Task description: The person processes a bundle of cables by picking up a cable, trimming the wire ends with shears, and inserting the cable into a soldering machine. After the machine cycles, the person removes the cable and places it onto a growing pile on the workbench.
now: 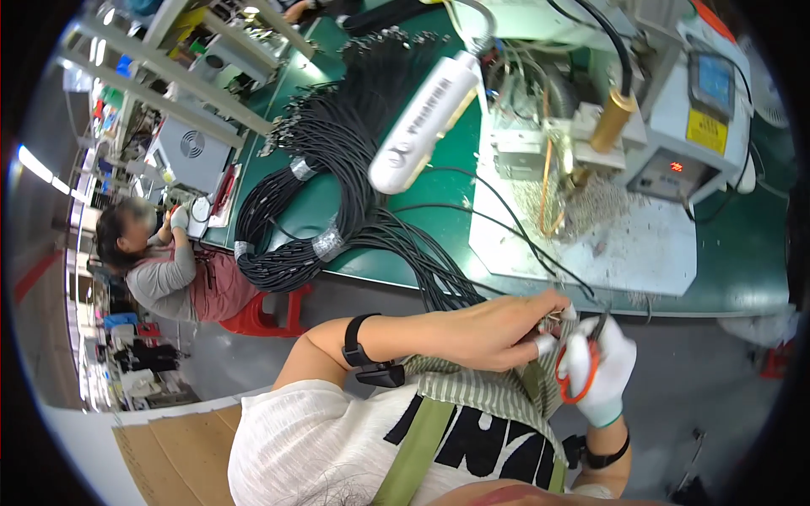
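My left hand [510,331], bare with white covers on some fingertips, is closed in a pinch at the table's front edge. Small metallic-looking cable ends [551,322] show between its fingers, partly hidden. Beside it on the right, my right hand [614,367] wears a white glove. Its fingers are wrapped round a pair of scissors [567,392] with orange handles; the blades point away, close to the left fingertips. Thin black cables [523,236] run across the table towards both hands. Left of them lies a large coil of black cables [253,211], tied with clear wrap.
A machine with a brass-coloured cylinder [613,122] stands on a white board [506,240] littered with scraps. Right of it is a control box [675,169]. A white lamp [426,122] hangs over the green table [371,268]. A co-worker [169,261] sits far left.
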{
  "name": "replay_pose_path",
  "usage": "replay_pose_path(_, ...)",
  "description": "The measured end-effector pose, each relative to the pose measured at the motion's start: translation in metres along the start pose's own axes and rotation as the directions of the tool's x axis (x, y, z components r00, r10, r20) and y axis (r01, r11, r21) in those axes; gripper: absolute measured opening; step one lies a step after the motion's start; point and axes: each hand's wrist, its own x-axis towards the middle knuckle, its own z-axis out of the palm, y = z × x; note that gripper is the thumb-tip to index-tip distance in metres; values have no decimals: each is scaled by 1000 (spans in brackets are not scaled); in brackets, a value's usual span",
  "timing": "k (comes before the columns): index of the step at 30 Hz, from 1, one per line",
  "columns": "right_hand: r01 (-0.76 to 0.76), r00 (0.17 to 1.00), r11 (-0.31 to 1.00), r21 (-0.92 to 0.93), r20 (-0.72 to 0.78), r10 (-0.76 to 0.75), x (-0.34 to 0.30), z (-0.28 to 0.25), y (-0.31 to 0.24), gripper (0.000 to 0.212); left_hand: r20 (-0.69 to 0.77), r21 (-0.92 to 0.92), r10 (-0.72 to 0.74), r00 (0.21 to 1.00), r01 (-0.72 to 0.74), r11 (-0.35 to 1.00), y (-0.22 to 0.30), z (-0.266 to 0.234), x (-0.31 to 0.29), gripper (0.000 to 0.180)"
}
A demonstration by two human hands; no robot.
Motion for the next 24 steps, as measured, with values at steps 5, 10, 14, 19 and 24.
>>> replay_pose_path(5,-516,855,608,604,325,403,23,-6,0,22,-155,439,43,987,30,898,8,1,6,44)
replay_pose_path(10,-550,829,570,610,318,460,26,-3,-5,24,-182,459,198,963,-95,883,6,-5,1,47)
replay_pose_path(14,-545,834,579,606,323,447,23,-5,3,24,-160,597,282,946,-135,791,6,-5,5,44)
replay_pose_path(19,-556,827,595,580,315,466,22,-2,0,23,-128,716,326,937,-140,684,8,-5,6,42)
replay_pose_path(24,-386,916,749,539,128,380,15,7,-3,20,-84,607,191,978,-102,788,26,-15,-2,40)
